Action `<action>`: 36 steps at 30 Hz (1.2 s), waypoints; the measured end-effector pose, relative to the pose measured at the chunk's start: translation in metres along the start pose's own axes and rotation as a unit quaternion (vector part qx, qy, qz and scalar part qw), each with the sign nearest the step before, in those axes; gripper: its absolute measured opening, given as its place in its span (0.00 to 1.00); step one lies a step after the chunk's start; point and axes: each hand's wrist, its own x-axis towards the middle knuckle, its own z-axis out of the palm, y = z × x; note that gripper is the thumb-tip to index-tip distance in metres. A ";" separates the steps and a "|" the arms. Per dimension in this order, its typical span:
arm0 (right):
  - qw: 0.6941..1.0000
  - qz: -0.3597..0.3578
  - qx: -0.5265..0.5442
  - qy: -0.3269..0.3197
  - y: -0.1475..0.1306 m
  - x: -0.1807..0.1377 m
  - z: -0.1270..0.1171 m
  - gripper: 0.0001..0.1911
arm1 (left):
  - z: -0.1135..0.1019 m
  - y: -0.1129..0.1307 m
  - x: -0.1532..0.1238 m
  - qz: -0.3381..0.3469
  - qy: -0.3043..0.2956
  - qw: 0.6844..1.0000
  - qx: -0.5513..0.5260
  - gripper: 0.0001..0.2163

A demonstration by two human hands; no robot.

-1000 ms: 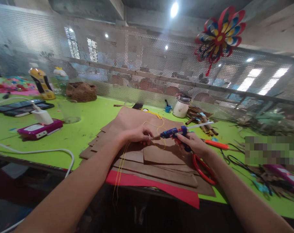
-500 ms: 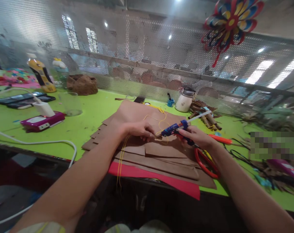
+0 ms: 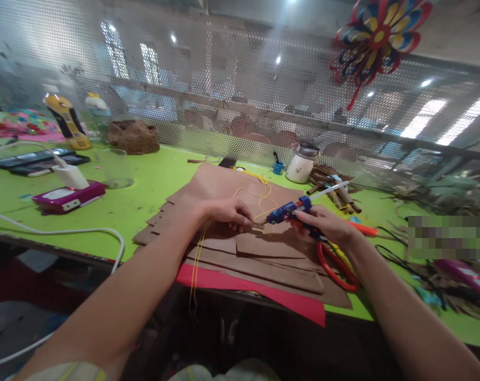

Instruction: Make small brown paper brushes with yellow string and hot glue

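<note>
My right hand [image 3: 323, 225] grips a blue glue gun [image 3: 289, 210] with a clear glue stick poking out behind it. Its nozzle points left at a small brown piece pinched in my left hand [image 3: 228, 211]. A thin yellow cord [image 3: 259, 198] loops over the stack of brown paper sheets [image 3: 232, 185] under both hands and hangs off the table's front edge. A red sheet [image 3: 256, 293] lies under the brown ones.
Red-handled scissors [image 3: 335, 270] lie by my right wrist, an orange tool [image 3: 359, 228] beyond. On the green table [image 3: 153, 196] stand a white jar [image 3: 301, 166], a clear cup [image 3: 115, 169], a pink box [image 3: 67, 198] with a charger, phones [image 3: 34, 161] and a white cable [image 3: 65, 233]. A mesh wall rises behind.
The view tilted down over the second. My right hand and the glue gun shifted slightly right, so the nozzle sits a little further from the left fingers. My left hand stays put.
</note>
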 end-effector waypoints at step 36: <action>0.991 -0.033 0.090 0.097 0.002 0.000 0.004 0.21 | 0.011 0.020 0.000 0.061 0.217 0.951 0.212 0.13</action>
